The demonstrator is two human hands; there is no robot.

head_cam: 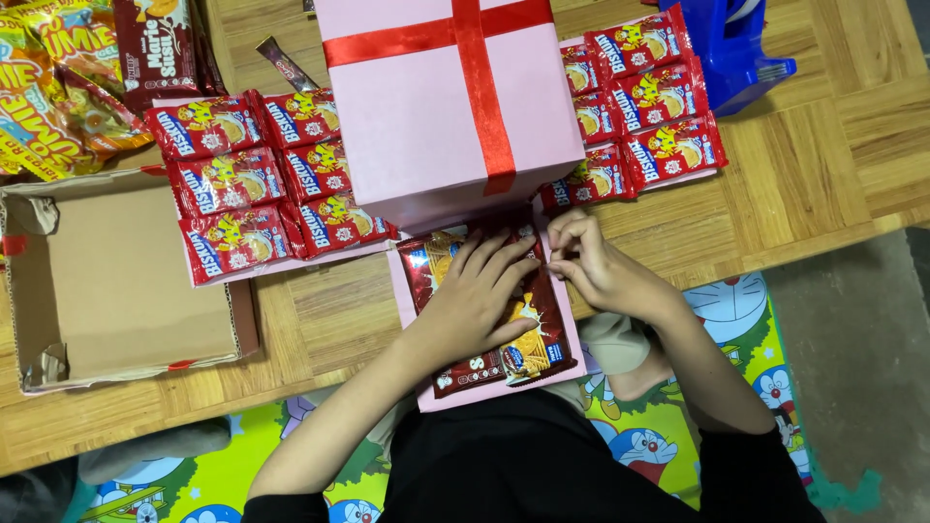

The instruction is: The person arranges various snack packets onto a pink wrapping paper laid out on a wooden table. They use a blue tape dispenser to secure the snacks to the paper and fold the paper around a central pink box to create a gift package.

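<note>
**Snack packet pressed onto a pink flap**

While the head view looks down on the wooden surface [794, 184], the left hand [480, 295] lies spread flat on a dark red snack packet [504, 353], which rests on the pink flap [572, 334] before the ribboned pink box [436, 126]. The right hand [591, 257] pinches something tiny at the packet's upper right corner; it looks like fixing, calling for a steady hold.

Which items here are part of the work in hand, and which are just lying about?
In hand: dark red snack packet under left hand; pink flap; pink ribboned box; right hand.
Lying about: cardboard tray, blue tape dispenser, yellow snack bags.
</note>
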